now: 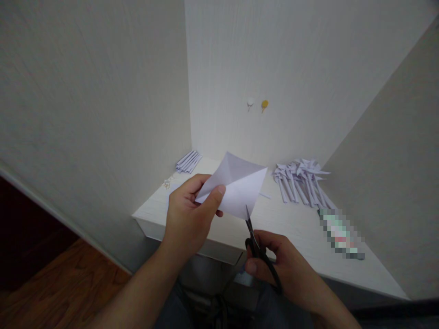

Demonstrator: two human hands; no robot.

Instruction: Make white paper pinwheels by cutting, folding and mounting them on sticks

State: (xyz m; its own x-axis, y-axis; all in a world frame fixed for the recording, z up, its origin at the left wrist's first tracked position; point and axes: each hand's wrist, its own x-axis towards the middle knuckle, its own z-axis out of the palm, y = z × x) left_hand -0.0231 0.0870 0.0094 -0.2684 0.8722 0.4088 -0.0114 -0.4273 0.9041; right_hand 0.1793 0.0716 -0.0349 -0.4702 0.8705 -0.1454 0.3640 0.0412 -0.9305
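My left hand (192,212) pinches a square sheet of white paper (240,189) by its left side, thumb on top. Diagonal creases cross the sheet, which is held up above the shelf. My right hand (274,260) grips a pair of black-handled scissors (253,235), fingers in the loops. The blades point up at the lower right corner of the paper and overlap its edge. Whether they are cutting into it I cannot tell.
On the white shelf (222,230), rolled paper sticks (188,161) lie at the back left near small pale bits (167,183). Several paper pinwheels (303,180) are heaped at the right, behind a blurred phone-like object (341,235). Walls enclose three sides; two hooks (265,105) stick to the back one.
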